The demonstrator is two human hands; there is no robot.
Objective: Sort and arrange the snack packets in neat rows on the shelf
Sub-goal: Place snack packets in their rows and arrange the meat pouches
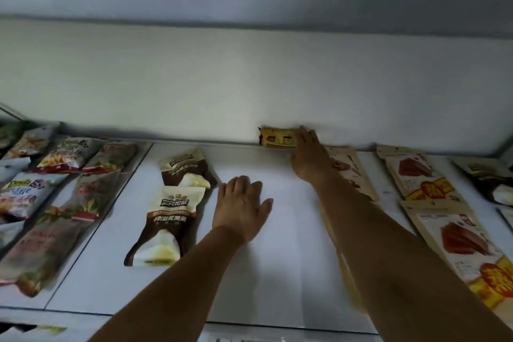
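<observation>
My feed is dim and greyish; packets [30, 194] at the left edge smear, and the frame's top is featureless blur.

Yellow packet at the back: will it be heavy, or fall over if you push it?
Probably light: the yellow packet looks small beside the right hand touching its end. It seems to stand on edge against the back wall, so a push might tip it flat. The white shelf looks smooth, so it could slide.
</observation>
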